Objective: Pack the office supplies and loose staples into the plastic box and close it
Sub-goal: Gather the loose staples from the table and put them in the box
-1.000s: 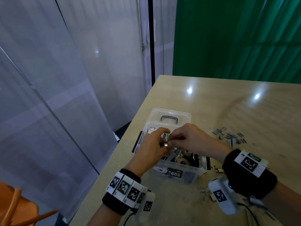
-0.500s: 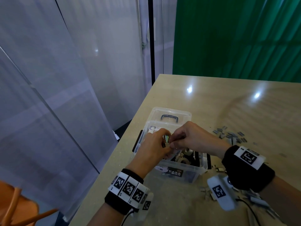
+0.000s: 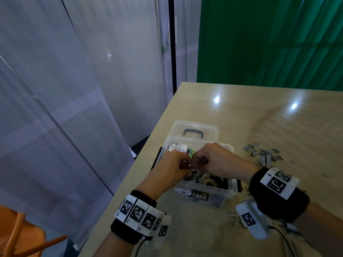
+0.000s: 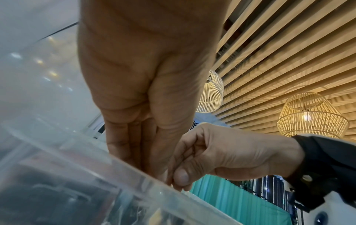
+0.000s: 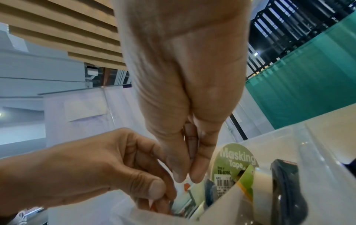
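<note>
L hand (image 3: 171, 168) & R hand (image 3: 217, 160) meet fingertip to fingertip over open plastic box (image 3: 225, 194); both pinched together, pinched item not discernible. Loose staples (image 3: 263, 154) on table (image 3: 259, 117).

Clear glossy plastic box (image 3: 230, 190); glossy wood-grain table (image 3: 259, 115); grey metal staples (image 3: 263, 154).

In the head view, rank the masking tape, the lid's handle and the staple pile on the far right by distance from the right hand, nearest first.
1. Masking tape: in the box, just below the right hand.
2. Lid's handle: behind the box.
3. Staple pile: on the table, far right.
</note>
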### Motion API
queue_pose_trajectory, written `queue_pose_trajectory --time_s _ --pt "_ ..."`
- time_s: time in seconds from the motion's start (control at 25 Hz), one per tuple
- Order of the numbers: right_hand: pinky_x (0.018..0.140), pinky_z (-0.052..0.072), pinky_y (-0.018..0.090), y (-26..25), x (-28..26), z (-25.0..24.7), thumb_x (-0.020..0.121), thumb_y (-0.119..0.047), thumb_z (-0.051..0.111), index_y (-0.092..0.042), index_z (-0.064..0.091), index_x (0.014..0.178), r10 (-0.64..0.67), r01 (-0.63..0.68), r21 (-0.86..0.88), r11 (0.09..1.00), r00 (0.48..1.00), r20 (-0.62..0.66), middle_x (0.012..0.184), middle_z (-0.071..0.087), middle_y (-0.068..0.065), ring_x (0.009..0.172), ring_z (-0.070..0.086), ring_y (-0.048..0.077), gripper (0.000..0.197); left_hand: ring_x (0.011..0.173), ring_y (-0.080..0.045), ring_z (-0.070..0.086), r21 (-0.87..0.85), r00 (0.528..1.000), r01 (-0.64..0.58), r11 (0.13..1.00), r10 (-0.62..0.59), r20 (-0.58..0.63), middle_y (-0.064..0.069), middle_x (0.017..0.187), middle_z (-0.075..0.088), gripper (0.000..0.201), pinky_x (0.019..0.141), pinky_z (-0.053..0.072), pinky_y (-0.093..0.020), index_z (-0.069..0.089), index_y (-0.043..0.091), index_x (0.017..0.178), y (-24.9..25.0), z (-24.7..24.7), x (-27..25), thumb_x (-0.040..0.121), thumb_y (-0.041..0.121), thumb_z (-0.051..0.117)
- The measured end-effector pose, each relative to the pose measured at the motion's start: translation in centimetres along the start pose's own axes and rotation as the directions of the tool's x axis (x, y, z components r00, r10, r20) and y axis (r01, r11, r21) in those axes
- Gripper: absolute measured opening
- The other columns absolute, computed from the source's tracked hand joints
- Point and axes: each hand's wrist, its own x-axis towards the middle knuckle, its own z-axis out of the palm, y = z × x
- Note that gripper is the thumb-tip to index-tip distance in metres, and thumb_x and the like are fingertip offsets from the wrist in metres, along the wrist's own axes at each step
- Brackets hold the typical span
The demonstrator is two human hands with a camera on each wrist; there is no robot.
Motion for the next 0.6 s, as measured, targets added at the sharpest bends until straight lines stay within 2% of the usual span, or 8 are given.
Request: queue_pose_trajectory --time_s 0.08,0.16,0.24,0.32,0.44,0.6 --pt "0.062 0.053 0.014 0.1 0.0 -0.8 0.080 0.001 0.068 -0.019 0.080 0.083 0.012 -0.012 -0.018 1.000 0.999 -0.030 0.075 0.074 -0.008 0.069 0.067 -0.002 0.023 0.083 -0.003 0.069 0.021 1.000 0.007 1.000 -0.007 -0.022 -0.002 0.099 0.076 0.028 0.074 0.049 -0.006 0.071 0.016 0.116 -0.1 -0.1 0.1 0.087 0.015 0.073" --pt "0.065 0.054 0.014 0.3 -0.2 -1.6 0.083 -0.004 0.070 -0.019 0.081 0.087 0.030 -0.030 0.001 1.000 0.998 -0.057 0.076 0.074 -0.011 0.072 0.067 -0.005 0.019 0.083 -0.006 0.070 0.037 0.999 0.005 0.999 -0.003 -0.032 -0.003 0.097 0.076 0.026 0.077 0.055 -0.016 0.071 0.015 0.114 -0.1 0.0 0.3 0.088 0.016 0.073" --pt "0.063 0.050 0.009 0.7 -0.6 -2.2 0.084 -0.007 0.073 -0.019 0.081 0.089 0.031 -0.029 0.025 0.999 0.996 -0.079 0.073 0.072 -0.014 0.071 0.066 -0.008 0.015 0.078 -0.006 0.069 0.035 0.999 -0.003 0.999 0.004 -0.036 -0.002 0.094 0.076 0.023 0.078 0.058 -0.023 0.072 0.015 0.111 0.4 0.2 0.7 0.088 0.016 0.072" --pt "0.061 0.046 0.006 1.2 -1.3 -2.8 0.084 -0.008 0.074 -0.022 0.080 0.087 0.028 -0.024 0.045 0.999 0.996 -0.086 0.072 0.071 -0.016 0.069 0.066 -0.008 0.015 0.073 -0.002 0.067 0.045 0.997 -0.043 0.998 0.046 -0.067 -0.002 0.092 0.076 0.020 0.076 0.057 -0.020 0.074 0.013 0.107 1.3 0.4 1.1 0.088 0.014 0.071" --pt "0.062 0.046 0.008 2.4 -2.8 -3.7 0.083 -0.008 0.073 -0.025 0.078 0.079 0.035 -0.031 0.058 0.998 0.996 -0.081 0.072 0.073 -0.013 0.069 0.067 -0.005 0.017 0.079 -0.006 0.069 0.065 0.987 -0.094 0.993 0.102 -0.123 -0.001 0.094 0.076 0.019 0.081 0.056 -0.022 0.076 0.013 0.106 3.1 1.0 2.1 0.088 0.015 0.071" --pt "0.065 0.051 0.012 4.5 -5.2 -5.1 0.084 -0.009 0.075 -0.020 0.081 0.087 0.075 -0.067 0.073 0.995 0.991 -0.112 0.074 0.074 -0.011 0.069 0.068 -0.003 0.013 0.078 -0.008 0.068 0.061 0.981 -0.134 0.989 0.141 -0.134 0.001 0.091 0.076 0.016 0.082 0.057 -0.029 0.076 0.017 0.103 5.4 2.7 3.9 0.088 0.022 0.071"
